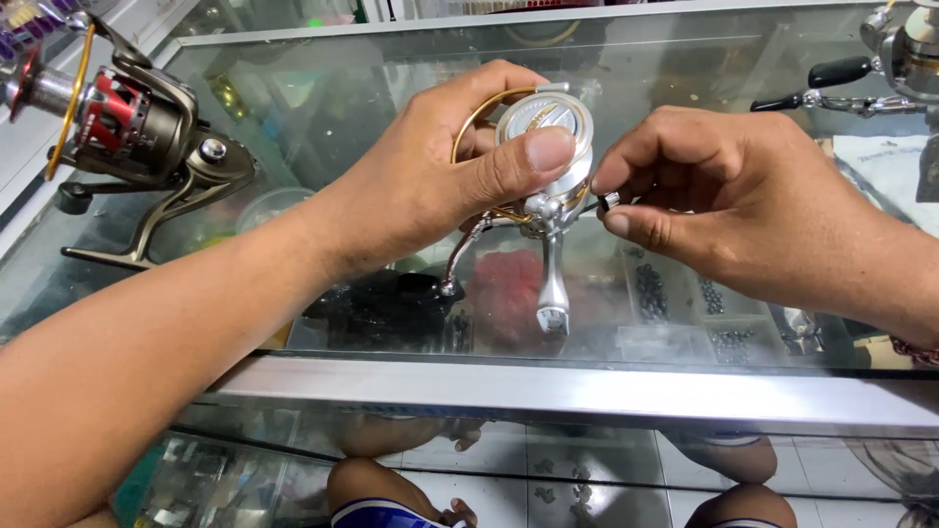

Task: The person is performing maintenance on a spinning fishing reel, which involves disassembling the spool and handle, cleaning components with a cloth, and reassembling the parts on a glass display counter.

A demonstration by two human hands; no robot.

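Your left hand comes in from the lower left, forearm angled up across the glass tabletop. It's wrapped around a silver spinning reel, fingers behind the body, thumb pressed flat on the front of the spool. The reel is held in the air above the glass, about centre frame, foot pointing down.

Your right hand enters from the right, wrist bent slightly down. Thumb and forefinger are pinched together on a small dark part at the reel's side; it's likely a handle stub or a screw cap, too small to tell. The other fingers curl loosely.

The reel is smooth brushed metal, silver with a gold ring around the spool and a thin gold bail wire arcing behind the thumb. Its stem is slim and polished, ending in a flat foot.

A second reel lies on the glass at upper left, grey-bronze with red accents and a gold spool rim. A third reel sits at the upper right corner with black knobs. The tabletop is a clear showcase with a metal front rail; small trays of dark beads show beneath the glass.
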